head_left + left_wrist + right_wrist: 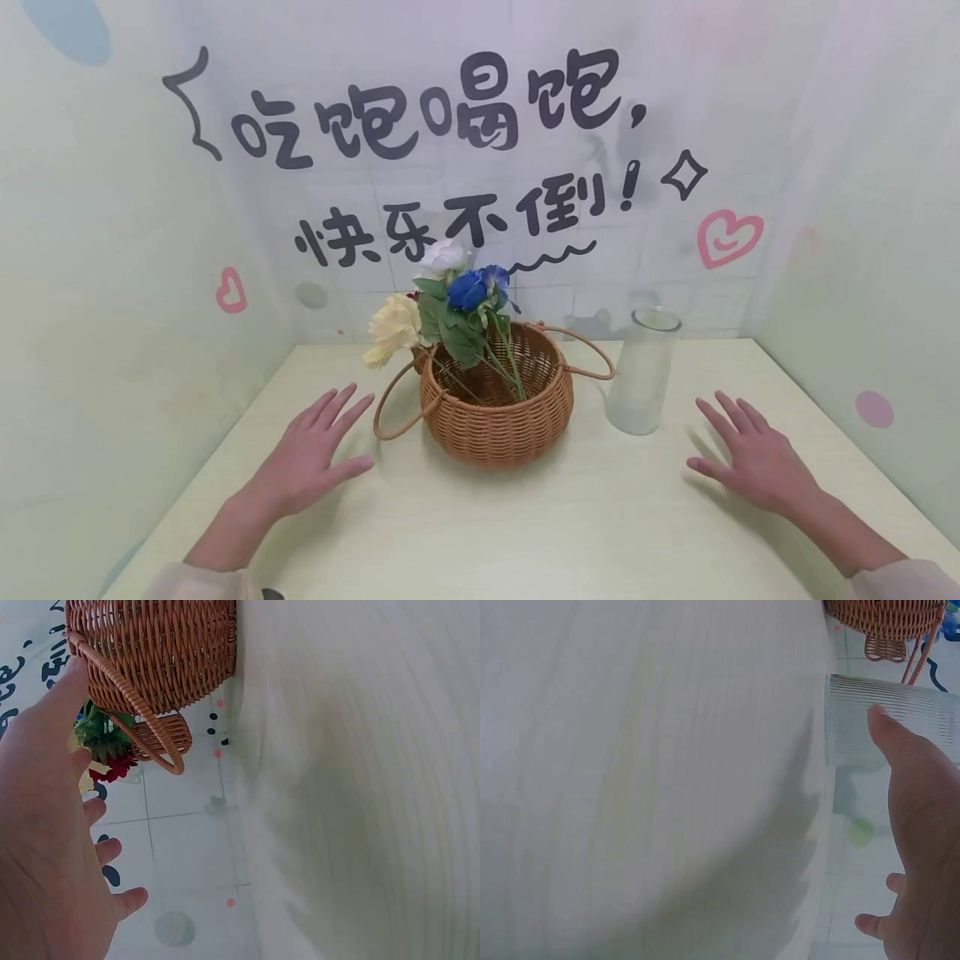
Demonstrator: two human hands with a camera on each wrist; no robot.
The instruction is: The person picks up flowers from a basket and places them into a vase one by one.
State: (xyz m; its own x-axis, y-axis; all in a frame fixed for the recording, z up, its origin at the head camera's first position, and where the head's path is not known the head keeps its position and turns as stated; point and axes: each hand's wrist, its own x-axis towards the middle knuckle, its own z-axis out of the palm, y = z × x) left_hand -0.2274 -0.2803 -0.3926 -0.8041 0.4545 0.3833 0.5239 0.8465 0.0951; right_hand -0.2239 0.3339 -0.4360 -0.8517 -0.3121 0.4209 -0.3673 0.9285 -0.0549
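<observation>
A brown wicker basket (497, 437) with two looped handles stands mid-table. Artificial flowers lean in it: a cream one (395, 323), a blue one (468, 290) and a white one (444, 257), with green leaves and stems. A red bloom (114, 769) shows behind the basket in the left wrist view. Right of the basket stands an upright clear ribbed glass vase (641, 383). My left hand (311, 458) hovers left of the basket, fingers spread and holding nothing. On the other side, my right hand (757, 458) is held over the table right of the vase, fingers extended, also holding nothing.
The pale wooden table (525, 533) meets a printed cloth backdrop (360, 50) at its far edge, with cloth walls at both sides. One basket handle (588, 350) reaches out toward the vase; the other loops toward my left hand.
</observation>
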